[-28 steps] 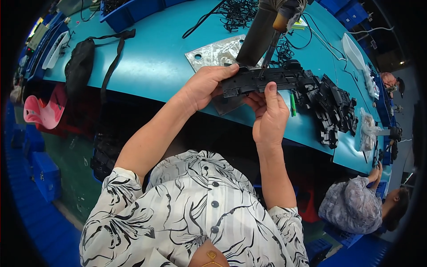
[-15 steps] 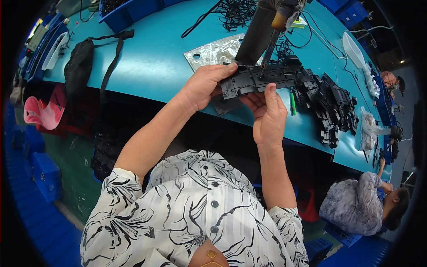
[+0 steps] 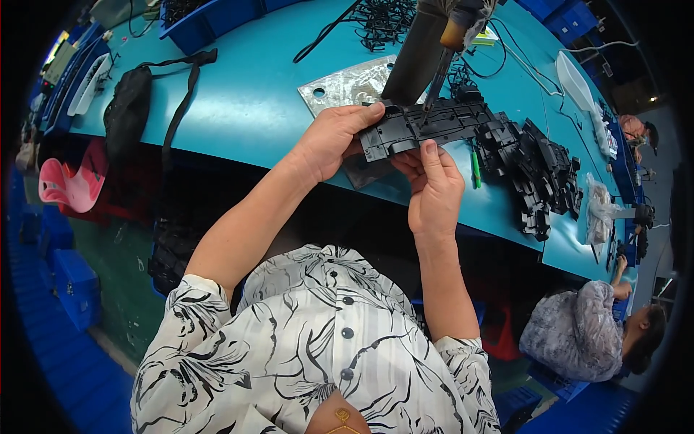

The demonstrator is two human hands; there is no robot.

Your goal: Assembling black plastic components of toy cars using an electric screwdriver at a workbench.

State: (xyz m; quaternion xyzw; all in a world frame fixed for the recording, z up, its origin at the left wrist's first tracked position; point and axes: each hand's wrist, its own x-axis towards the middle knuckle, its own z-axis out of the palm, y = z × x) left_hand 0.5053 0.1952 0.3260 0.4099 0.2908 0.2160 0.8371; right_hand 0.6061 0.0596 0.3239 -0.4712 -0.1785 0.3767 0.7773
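Two hands clamped on one long black plastic part (image 3: 426, 124), held level above the near edge of the teal table (image 3: 246, 108). Left hand (image 3: 329, 141) wrapped round the part's left end, fingers over the top edge, thumb hidden beneath. Right hand (image 3: 434, 188) gripping from below near the middle, fingertips pressed up against the lower edge. Straight above the grip, touching the part's upper face: tip of a hanging powered screwdriver (image 3: 442, 65). Just behind the grip, flat on the table: a shiny metal plate (image 3: 347, 85). Right of the grip: a heap of similar black parts (image 3: 538, 170), with a green pen-like tool (image 3: 476, 158) lying between heap and right hand. Well left of the grip: a black bag (image 3: 130, 108) with its strap. Far right, lower down: another person seated (image 3: 578, 329).
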